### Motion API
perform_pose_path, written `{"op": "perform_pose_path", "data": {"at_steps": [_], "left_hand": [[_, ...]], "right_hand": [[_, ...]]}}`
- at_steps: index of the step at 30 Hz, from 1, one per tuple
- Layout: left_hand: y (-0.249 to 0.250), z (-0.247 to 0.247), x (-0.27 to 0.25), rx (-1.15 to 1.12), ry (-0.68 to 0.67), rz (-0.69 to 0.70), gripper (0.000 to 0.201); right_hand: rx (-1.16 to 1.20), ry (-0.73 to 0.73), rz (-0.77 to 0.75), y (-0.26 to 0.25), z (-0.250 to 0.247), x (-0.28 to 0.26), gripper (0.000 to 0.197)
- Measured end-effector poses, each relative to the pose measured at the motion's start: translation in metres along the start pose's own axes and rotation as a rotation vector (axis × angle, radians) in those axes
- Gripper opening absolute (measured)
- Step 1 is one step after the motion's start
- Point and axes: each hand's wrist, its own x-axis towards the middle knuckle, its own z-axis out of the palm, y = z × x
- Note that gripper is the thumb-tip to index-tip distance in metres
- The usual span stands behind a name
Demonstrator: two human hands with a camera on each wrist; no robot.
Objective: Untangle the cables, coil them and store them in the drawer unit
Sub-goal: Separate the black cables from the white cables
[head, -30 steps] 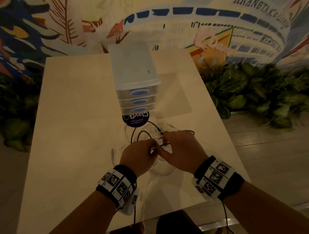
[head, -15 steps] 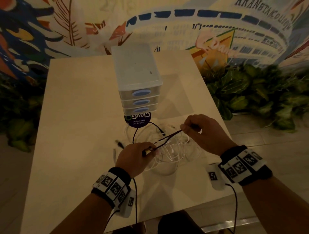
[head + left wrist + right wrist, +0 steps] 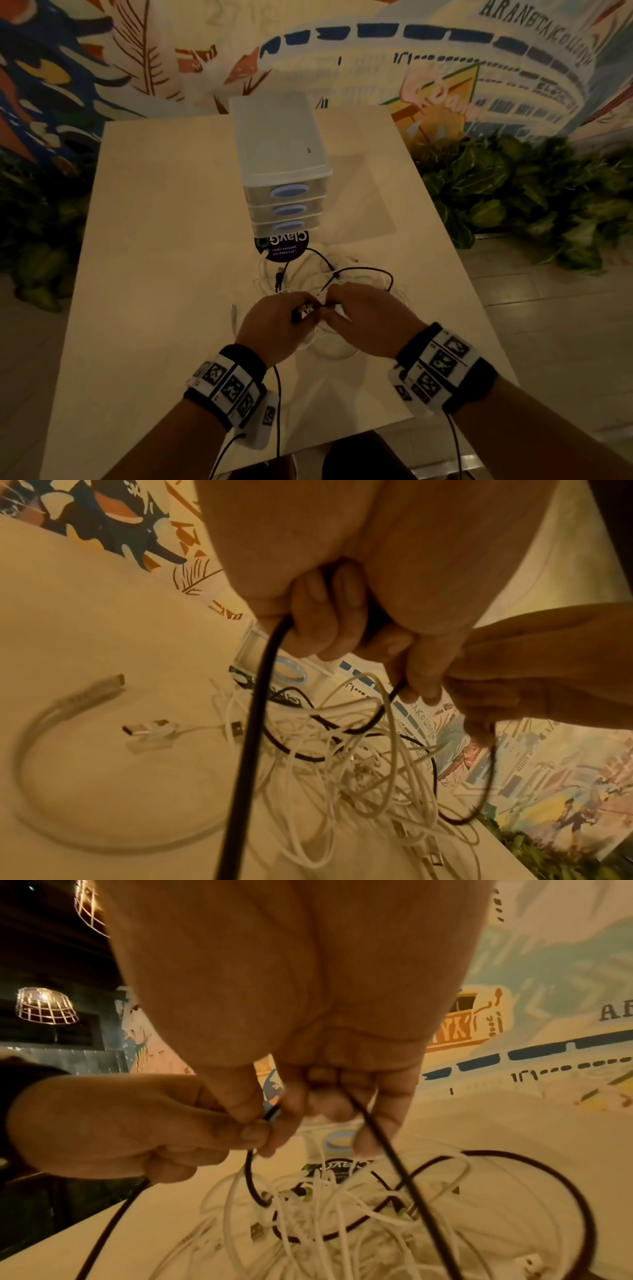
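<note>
Cables (image 3: 329, 284), white and black, lie tangled on the tabletop (image 3: 154, 274) just near of the closed drawer unit (image 3: 284, 171). I see my left hand (image 3: 274, 325) and right hand (image 3: 366, 318) together over the heap, fingers of each pinching the black cable (image 3: 253, 723).

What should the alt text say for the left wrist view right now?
The left hand grips a black cable in curled fingers, and the right hand pinches the same cable beside it. Below them on the pale table lies a tangle of white cables, with a loose curved white cable to its left.
</note>
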Motion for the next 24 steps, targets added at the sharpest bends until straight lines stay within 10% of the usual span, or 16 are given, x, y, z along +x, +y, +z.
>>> {"op": "perform_pose_path", "data": {"at_steps": [15, 24], "left_hand": [[0.007, 0.002, 0.0, 0.031, 0.076, 0.028, 0.012], [0.001, 0.004, 0.0, 0.185, 0.101, -0.058, 0.015]], "right_hand": [[-0.072, 0.138, -0.209, 0.0, -0.039, -0.005, 0.031], [-0.028, 0.195, -0.077, 0.036, -0.064, -0.009, 0.035]]}}
